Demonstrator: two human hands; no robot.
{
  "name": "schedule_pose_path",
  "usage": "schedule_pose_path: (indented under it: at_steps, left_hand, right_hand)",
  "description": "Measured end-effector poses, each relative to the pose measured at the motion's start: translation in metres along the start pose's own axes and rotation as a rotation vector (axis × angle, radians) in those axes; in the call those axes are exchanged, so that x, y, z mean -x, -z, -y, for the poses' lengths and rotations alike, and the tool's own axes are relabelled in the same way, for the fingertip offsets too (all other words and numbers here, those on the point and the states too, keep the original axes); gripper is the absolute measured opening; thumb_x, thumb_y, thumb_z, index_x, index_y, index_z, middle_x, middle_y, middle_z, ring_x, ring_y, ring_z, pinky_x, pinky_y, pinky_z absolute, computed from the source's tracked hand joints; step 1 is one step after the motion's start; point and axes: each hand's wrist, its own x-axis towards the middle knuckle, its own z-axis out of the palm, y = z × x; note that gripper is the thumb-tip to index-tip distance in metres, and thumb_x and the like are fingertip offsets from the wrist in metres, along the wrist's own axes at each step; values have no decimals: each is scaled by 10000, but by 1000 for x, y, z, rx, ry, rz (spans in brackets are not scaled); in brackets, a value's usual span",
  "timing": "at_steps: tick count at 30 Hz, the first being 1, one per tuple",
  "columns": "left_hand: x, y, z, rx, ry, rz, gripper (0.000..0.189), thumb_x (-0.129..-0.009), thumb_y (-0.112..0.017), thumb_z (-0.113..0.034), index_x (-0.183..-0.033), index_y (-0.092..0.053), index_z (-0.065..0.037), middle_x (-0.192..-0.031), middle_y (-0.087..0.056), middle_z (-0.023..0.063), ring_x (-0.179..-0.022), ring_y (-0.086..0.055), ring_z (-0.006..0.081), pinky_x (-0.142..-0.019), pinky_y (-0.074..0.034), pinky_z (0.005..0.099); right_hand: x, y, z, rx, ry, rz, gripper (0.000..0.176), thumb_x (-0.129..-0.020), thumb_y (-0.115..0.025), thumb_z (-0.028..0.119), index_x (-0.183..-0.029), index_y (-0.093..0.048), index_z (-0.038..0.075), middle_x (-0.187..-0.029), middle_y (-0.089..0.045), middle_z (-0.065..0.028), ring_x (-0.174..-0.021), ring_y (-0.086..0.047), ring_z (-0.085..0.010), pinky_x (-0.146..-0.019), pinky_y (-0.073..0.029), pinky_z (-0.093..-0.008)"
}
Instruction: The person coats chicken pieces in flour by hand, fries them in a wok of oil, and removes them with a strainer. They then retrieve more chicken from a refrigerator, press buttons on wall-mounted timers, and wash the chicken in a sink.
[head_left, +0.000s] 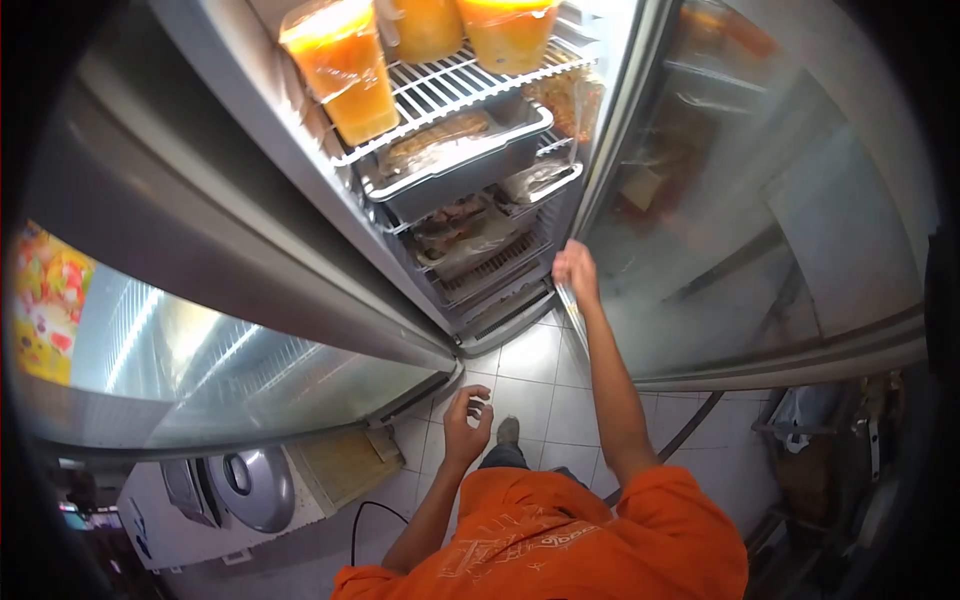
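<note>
My right hand (576,270) is on the low inner edge of the open fridge door (760,200), fingers wrapped over it, arm out straight. The glass door swings off to the right of the hand; the fridge shelves are just left of it. My left hand (468,420) hangs lower, near my chest, over the tiled floor (530,360), fingers half curled, holding nothing, touching nothing.

Inside the fridge, the top wire shelf (440,88) carries three clear tubs of orange liquid: one at the left front (345,65), two behind (425,25) (508,30). A clear bag (572,100) with brownish stuff sits at the shelf's right end. Below is a grey tray (460,160) with film-covered food, contents unclear. A second tray (470,235) under it is also film-covered, something brown in it. The lowest shelves are too dark to read.

The other door (230,360), on the left, is shut. My shoe (508,430) is on the tiles below the left hand.
</note>
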Motion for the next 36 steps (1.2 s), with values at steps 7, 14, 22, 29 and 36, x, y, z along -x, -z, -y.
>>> schedule_pose_path:
  at_steps: [7,14,22,29,36]
  left_hand:
    - [-9,-61,-3,-12,-46,278,188,-744,-542,9,-926,-529,-37,-893,-582,51,-691,-571,126,-558,-437,235]
    - [5,-191,-55,-45,-173,549,249,-756,-575,-34,-996,-510,-50,-927,-578,55,-706,-587,151,-565,-457,257]
    - [75,-321,-10,-151,-203,263,726,-708,-719,-180,-1287,-304,-36,-1290,-339,162,-1063,-454,286,-869,-405,385]
    - [83,-255,120,-589,30,-172,477,-765,-669,-143,-1134,-418,27,-1081,-508,160,-974,-493,254,-822,-419,373]
    - [56,-297,140,-837,276,-353,386,-771,-614,-208,-1080,-460,-35,-1011,-553,151,-885,-546,278,-757,-443,408]
  right_hand:
    - [261,325,-57,-75,-442,-722,429,-865,-411,460,-1077,-547,113,-902,-625,-66,-685,-580,-208,-625,-472,-361]
    - [205,345,59,53,282,-362,468,-953,-317,273,-1353,-263,37,-1358,-338,-89,-1231,-336,-203,-1038,-242,-336]
    - [284,251,174,460,-169,33,417,-929,-370,359,-1248,-476,112,-1214,-522,-118,-1108,-487,-208,-967,-341,-297]
    - [344,382,97,583,26,113,324,-898,-486,258,-1159,-523,69,-997,-610,-79,-898,-579,-172,-808,-450,-298]
    - [375,623,80,340,-82,-388,287,-861,-534,169,-1119,-539,44,-1017,-599,-74,-883,-582,-157,-767,-464,-281]
